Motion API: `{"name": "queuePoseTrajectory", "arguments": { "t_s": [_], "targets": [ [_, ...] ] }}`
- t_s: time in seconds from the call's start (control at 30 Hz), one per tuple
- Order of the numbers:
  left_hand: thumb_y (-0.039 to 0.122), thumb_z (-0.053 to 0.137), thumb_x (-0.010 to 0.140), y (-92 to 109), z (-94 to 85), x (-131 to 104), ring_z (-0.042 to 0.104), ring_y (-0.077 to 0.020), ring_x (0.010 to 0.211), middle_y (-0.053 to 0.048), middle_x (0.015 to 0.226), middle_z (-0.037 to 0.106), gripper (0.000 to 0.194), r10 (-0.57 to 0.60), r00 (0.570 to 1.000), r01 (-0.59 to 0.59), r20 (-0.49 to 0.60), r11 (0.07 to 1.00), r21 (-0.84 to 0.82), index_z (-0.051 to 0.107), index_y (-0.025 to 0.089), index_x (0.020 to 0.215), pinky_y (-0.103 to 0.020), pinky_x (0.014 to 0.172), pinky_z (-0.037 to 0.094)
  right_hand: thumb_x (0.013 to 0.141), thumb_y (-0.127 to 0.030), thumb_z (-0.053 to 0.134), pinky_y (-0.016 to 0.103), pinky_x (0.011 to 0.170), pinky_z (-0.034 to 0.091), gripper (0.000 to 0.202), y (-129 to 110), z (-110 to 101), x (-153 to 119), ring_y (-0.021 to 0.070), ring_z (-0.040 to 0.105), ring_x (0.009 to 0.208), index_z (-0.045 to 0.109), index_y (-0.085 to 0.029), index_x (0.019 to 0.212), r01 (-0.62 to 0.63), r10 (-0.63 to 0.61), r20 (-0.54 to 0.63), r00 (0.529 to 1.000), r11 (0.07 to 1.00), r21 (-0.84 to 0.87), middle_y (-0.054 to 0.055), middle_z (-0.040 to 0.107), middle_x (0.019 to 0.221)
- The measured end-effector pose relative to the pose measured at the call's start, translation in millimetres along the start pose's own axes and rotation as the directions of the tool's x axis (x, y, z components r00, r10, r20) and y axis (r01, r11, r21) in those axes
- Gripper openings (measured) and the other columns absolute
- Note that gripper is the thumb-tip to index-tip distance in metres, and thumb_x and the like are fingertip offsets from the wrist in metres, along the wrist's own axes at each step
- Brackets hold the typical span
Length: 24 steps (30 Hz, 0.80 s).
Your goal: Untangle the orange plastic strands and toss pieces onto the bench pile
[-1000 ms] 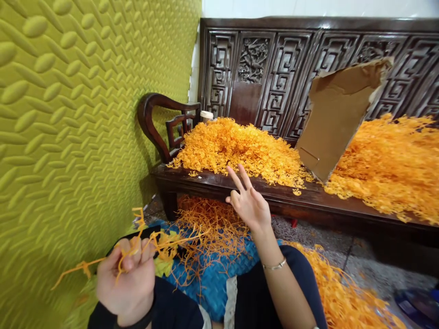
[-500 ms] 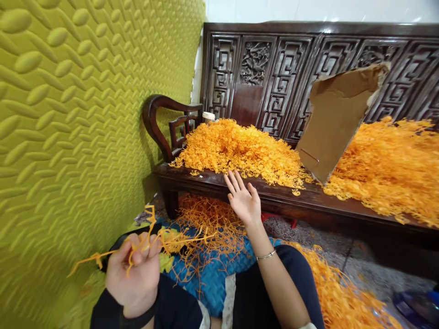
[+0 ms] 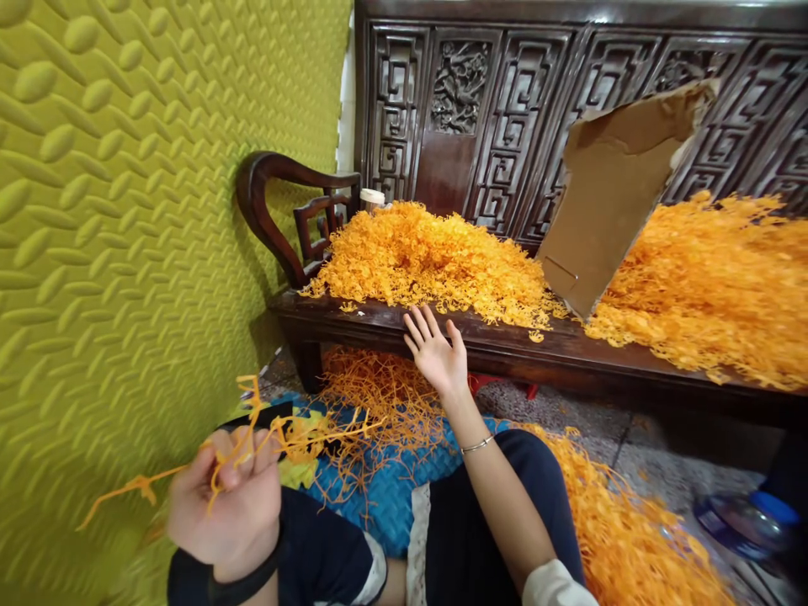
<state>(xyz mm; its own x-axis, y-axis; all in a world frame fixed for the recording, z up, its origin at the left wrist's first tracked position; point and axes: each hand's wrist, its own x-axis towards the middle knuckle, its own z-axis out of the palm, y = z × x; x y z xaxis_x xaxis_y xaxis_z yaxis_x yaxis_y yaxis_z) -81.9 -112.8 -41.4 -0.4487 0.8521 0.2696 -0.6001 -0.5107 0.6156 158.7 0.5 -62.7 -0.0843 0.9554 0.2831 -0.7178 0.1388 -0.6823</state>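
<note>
My left hand (image 3: pixel 231 497), with a black band at the wrist, is closed around thin, branching orange plastic sprue (image 3: pixel 256 412) pieces. Their ends stick out on both sides of the fist. My right hand (image 3: pixel 437 352) is stretched out, palm up and fingers spread, with nothing in it. It is in front of the bench's edge, just short of a heap of small orange plastic parts (image 3: pixel 435 261). Below it, a tangle of stick-like orange sprues (image 3: pixel 385 396) lies under the bench and over a blue mat (image 3: pixel 395 480).
A dark carved wooden bench (image 3: pixel 379 324) runs across the view. An upright cardboard sheet (image 3: pixel 606 194) divides the heap from a second orange pile (image 3: pixel 713 295). More orange pieces (image 3: pixel 619 522) lie by my right knee, near a blue-capped bottle (image 3: pixel 751 522). Yellow padding (image 3: pixel 126 252) covers the left wall.
The view has shifted slightly, with both hands appearing further left. The left hand keeps its hold on the sprue pieces; the right hand stays open and spread.
</note>
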Motion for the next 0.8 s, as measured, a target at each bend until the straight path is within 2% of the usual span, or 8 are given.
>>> {"name": "queuePoseTrajectory", "arguments": {
  "t_s": [0.2, 0.33, 0.6, 0.8],
  "targets": [
    [0.025, 0.065, 0.063, -1.3, 0.8, -0.3, 0.019, -0.0053, 0.036, 0.006, 0.038, 0.029, 0.042, 0.002, 1.000, -0.002, -0.018, 1.000, 0.012, 0.031, 0.016, 0.038, -0.022, 0.037, 0.021, 0.086, -0.053, 0.033, 0.040, 0.111, 0.028, 0.048, -13.8, 30.3, -14.7, 0.0164, 0.035, 0.133, 0.051, -0.030, 0.123, 0.039, -0.035, 0.081, 0.996, 0.998, -0.051, -0.002, 0.037, 0.145],
    [0.024, 0.065, 0.064, -1.8, 0.3, -0.5, 0.020, -0.0053, 0.036, 0.005, 0.038, 0.031, 0.039, 0.008, 1.000, -0.008, 0.010, 1.000, -0.001, 0.036, 0.016, 0.039, -0.022, 0.038, 0.022, 0.084, -0.057, 0.031, 0.041, 0.113, 0.024, 0.054, -24.6, 46.6, -24.7, 0.0169, 0.032, 0.135, 0.046, -0.031, 0.128, 0.071, -0.060, 0.130, 0.990, 0.994, -0.080, -0.003, 0.033, 0.147],
    [0.025, 0.065, 0.065, 0.5, 1.9, 0.1, 0.024, -0.0056, 0.035, 0.005, 0.036, 0.031, 0.039, 0.036, 0.998, -0.036, 0.051, 0.999, 0.003, 0.038, 0.016, 0.038, -0.022, 0.036, 0.023, 0.082, -0.065, 0.025, 0.043, 0.114, 0.021, 0.063, -43.4, 70.5, -45.5, 0.0176, 0.028, 0.137, 0.038, -0.032, 0.134, 0.149, -0.121, 0.183, 0.976, 0.978, -0.147, -0.005, 0.030, 0.148],
    [0.024, 0.063, 0.067, 0.8, 2.6, -1.4, 0.023, -0.0052, 0.034, 0.005, 0.036, 0.031, 0.038, 0.044, 0.996, -0.044, 0.075, 0.999, -0.002, 0.039, 0.016, 0.038, -0.022, 0.036, 0.023, 0.076, -0.075, 0.026, 0.047, 0.111, 0.027, 0.071, -55.0, 80.9, -59.9, 0.0194, 0.025, 0.138, 0.034, -0.036, 0.135, 0.203, -0.165, 0.164, 0.973, 0.944, -0.258, -0.006, 0.028, 0.148]
  ]
}}
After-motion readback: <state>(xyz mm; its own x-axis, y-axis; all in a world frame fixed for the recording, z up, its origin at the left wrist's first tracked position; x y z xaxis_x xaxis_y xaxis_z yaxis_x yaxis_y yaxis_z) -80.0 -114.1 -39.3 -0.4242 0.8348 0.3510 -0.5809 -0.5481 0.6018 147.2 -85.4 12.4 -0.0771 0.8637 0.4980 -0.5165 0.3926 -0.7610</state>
